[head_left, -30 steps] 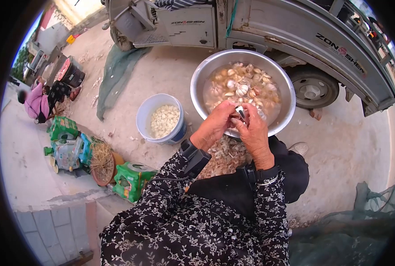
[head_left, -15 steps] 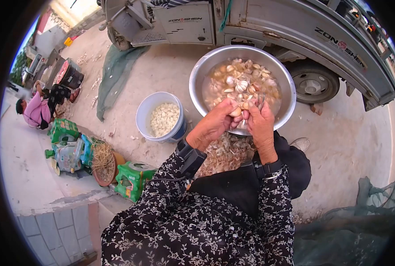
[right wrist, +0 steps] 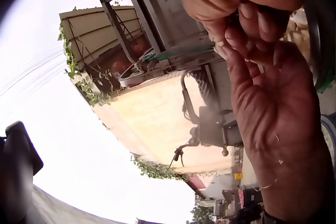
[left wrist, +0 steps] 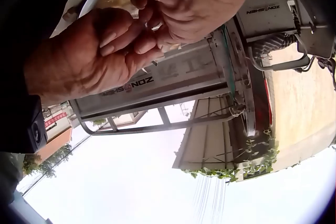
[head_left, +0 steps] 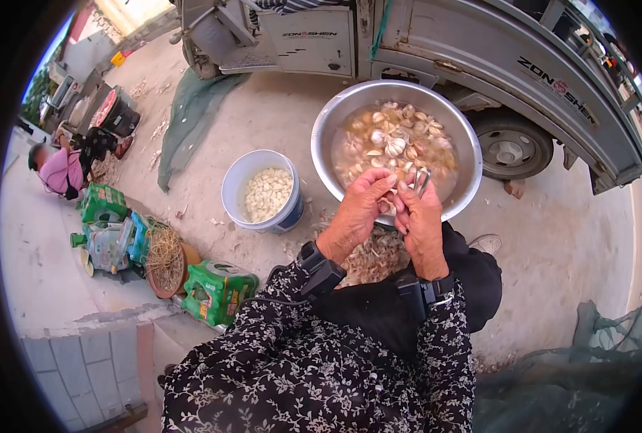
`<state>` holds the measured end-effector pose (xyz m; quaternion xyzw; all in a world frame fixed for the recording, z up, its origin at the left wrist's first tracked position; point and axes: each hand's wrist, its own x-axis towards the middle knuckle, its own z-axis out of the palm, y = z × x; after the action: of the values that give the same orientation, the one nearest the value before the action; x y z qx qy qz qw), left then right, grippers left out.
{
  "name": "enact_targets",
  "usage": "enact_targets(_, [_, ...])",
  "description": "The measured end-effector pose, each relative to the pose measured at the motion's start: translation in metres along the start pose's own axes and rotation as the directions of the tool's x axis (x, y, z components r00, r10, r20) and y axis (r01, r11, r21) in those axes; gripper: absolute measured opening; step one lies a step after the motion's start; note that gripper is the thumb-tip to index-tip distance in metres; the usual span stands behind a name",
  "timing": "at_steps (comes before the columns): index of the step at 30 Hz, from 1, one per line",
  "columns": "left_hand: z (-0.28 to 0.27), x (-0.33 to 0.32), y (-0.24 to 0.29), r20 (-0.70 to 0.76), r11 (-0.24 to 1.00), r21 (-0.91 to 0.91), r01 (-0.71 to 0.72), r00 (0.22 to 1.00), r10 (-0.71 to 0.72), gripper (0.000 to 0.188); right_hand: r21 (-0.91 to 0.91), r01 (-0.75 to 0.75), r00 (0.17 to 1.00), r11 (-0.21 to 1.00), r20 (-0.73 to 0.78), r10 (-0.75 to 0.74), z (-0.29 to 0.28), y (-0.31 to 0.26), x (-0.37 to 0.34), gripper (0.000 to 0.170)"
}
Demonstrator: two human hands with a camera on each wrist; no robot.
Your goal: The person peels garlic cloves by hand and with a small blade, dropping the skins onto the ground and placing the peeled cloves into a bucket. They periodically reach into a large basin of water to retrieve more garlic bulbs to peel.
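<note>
Bringing both hands close together over the near edge of the metal basin [head_left: 324,137], we grip a small garlic piece [head_left: 387,206] with the curled fingers of our left hand [head_left: 357,213], its thumb pressed toward the fingertips. The piece sits between our two hands, mostly covered by the fingers, so we cannot tell how much skin is on it. Our right hand [head_left: 423,227] is clamped on a small metal tool [head_left: 423,182], whose shiny part rises beside the thumb; its lower end is hidden. In both wrist views our fingertips meet or overlap, with the palms turned partly toward each other.

Under our hands, the basin holds garlic bulbs [head_left: 395,147] and loose cloves in cloudy water. Just left of it stands a white-and-blue bucket [head_left: 233,186] with peeled cloves [head_left: 267,193] inside. A heap of garlic skins [head_left: 375,254] lies on the ground between the basin and our dark-clothed leg [head_left: 472,289]. Beyond the basin we see a grey cargo vehicle [head_left: 436,43] and its wheel [head_left: 505,149]. Off to the left, a person in a pink top [head_left: 63,170] sits near a dark tub [head_left: 122,119], and a green-wrapped bottle pack [head_left: 216,292] rests nearer us.
</note>
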<state>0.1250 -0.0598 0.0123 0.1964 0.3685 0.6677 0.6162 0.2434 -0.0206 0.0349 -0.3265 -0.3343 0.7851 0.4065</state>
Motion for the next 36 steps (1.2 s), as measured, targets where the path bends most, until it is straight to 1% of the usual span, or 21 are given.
enact_targets(2, [-0.001,-0.002,0.005,-0.015,1.0,0.021,-0.002,1.0,0.003,0.02,-0.167,-0.022,0.999,0.986,0.041,0.029,0.0,0.0,-0.003,0.015])
enact_targets(3, [-0.005,-0.003,0.008,-0.037,0.995,0.097,-0.025,0.999,0.029,0.019,-0.163,-0.023,0.999,0.986,0.044,0.031,-0.002,0.002,-0.003,0.015])
enact_targets(5, [-0.01,-0.004,0.014,-0.058,0.983,0.176,-0.05,0.996,0.061,0.018,-0.46,0.142,0.99,0.877,0.064,-0.126,-0.011,0.002,-0.001,0.019])
enact_targets(6, [-0.01,-0.006,0.018,-0.068,0.97,0.23,-0.073,0.994,0.091,0.019,-0.457,0.142,0.99,0.878,0.069,-0.124,-0.017,0.0,-0.002,0.019])
enact_targets(7, [-0.011,-0.008,0.021,-0.078,0.955,0.284,-0.091,0.99,0.118,0.019,-0.708,0.21,0.975,0.674,0.098,-0.201,-0.023,-0.002,-0.005,0.025])
enact_targets(8, [-0.011,-0.011,0.025,-0.08,0.954,0.288,-0.088,0.99,0.116,0.019,-0.883,0.247,0.953,0.398,0.147,-0.265,-0.026,-0.002,-0.007,0.032])
enact_targets(9, [-0.012,-0.013,0.029,-0.052,0.912,0.399,-0.096,0.99,0.127,0.02,-0.878,0.196,0.975,0.436,0.126,-0.184,-0.019,-0.01,-0.013,0.039])
enact_targets(10, [-0.011,-0.014,0.032,-0.023,0.858,0.504,-0.105,0.99,0.136,0.021,-0.877,0.192,0.975,0.441,0.121,-0.184,-0.021,-0.009,-0.014,0.039])
enact_targets(11, [-0.01,-0.015,0.034,-0.023,0.856,0.506,-0.102,0.991,0.132,0.021,-0.882,0.21,0.975,0.422,0.159,-0.154,-0.023,-0.01,-0.014,0.037])
enact_targets(13, [-0.009,-0.019,0.037,0.081,0.667,0.706,-0.238,0.963,0.258,0.021,-0.885,0.227,0.974,0.406,0.195,-0.12,-0.023,-0.009,-0.015,0.035])
enact_targets(16, [-0.008,-0.023,0.044,0.115,0.638,0.739,-0.217,0.974,0.197,0.021,-0.879,0.252,0.968,0.405,0.231,-0.101,-0.022,-0.008,-0.015,0.034])
enact_targets(20, [-0.01,-0.025,0.046,0.149,0.587,0.774,-0.235,0.97,0.191,0.02,-0.874,0.247,0.967,0.419,0.251,-0.046,-0.026,-0.006,-0.012,0.033])
enact_targets(22, [-0.013,-0.025,0.049,0.119,0.695,0.694,-0.185,0.983,0.143,0.018,-0.872,0.253,0.963,0.42,0.269,-0.022,-0.028,-0.004,-0.011,0.033])
enact_targets(23, [-0.014,-0.025,0.049,0.118,0.695,0.695,-0.184,0.983,0.143,0.018,-0.856,0.245,0.963,0.455,0.269,-0.014,-0.029,-0.003,-0.011,0.032])
enact_targets(26, [-0.016,-0.027,0.054,0.153,0.621,0.758,-0.198,0.98,0.126,0.018,-0.831,0.226,0.962,0.508,0.274,0.021,-0.029,-0.004,-0.012,0.031])
enact_targets(28, [-0.019,-0.028,0.062,0.134,0.573,0.813,-0.1,0.991,-0.017,0.02,-0.823,0.214,0.959,0.526,0.28,0.049,-0.028,-0.006,-0.014,0.03])
enact_targets(30, [-0.02,-0.029,0.068,0.146,0.587,0.805,-0.091,0.988,-0.046,0.019,-0.849,0.273,0.943,0.452,0.329,0.05,-0.026,-0.007,-0.017,0.03])
enact_targets(32, [-0.022,-0.029,0.067,0.16,0.599,0.796,-0.085,0.984,-0.074,0.019,-0.843,0.302,0.933,0.446,0.356,0.042,-0.022,-0.012,-0.021,0.03])
enact_targets(34, [-0.029,-0.029,0.058,0.155,0.873,0.487,0.028,0.981,-0.118,0.021,-0.834,0.332,0.923,0.44,0.384,0.031,-0.017,-0.016,-0.026,0.03])
enact_targets(35, [-0.031,-0.03,0.055,0.154,0.873,0.488,0.028,0.981,-0.118,0.021,-0.786,0.263,0.929,0.56,0.364,0.074,-0.015,-0.016,-0.029,0.03])
enact_targets(36, [-0.033,-0.031,0.051,0.198,0.945,0.315,0.09,0.967,-0.159,0.023,-0.723,0.185,0.93,0.666,0.348,0.119,-0.014,-0.016,-0.03,0.031])
